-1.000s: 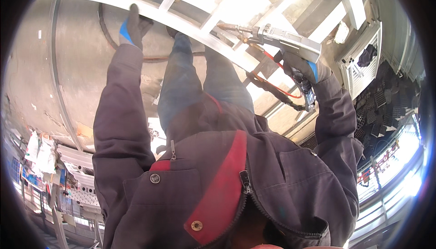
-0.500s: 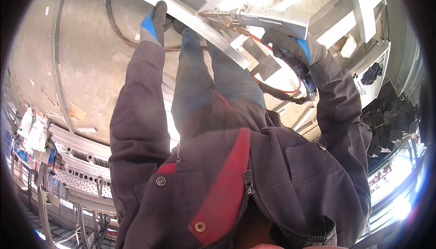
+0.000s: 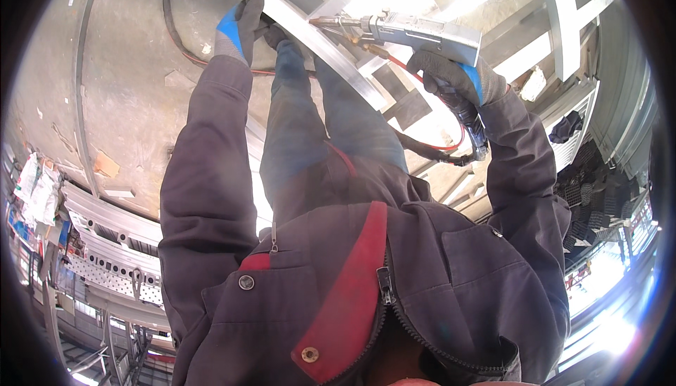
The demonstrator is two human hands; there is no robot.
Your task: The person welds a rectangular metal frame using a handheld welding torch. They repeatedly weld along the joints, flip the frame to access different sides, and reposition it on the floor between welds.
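Observation:
My right hand, in a dark grey glove with a blue patch, is closed around the dark handle of a handheld welding gun. The gun has a grey, box-like body, and its narrow copper-coloured nozzle points left, its tip at the edge of a pale metal frame. My left hand, gloved alike, is closed at the near edge of the frame's long bar, farther left. Its fingertips overlap the bar; the other fingers are partly hidden.
A black cable and a red hose hang from the gun; another dark cable curves over the concrete floor. Crossing metal bars stand at the far right. Perforated metal beams lie on the left, dark stacked pieces on the right.
The view has shifted slightly. My left hand sits a little higher against the bar. The gun's nozzle stays at nearly the same place on the frame.

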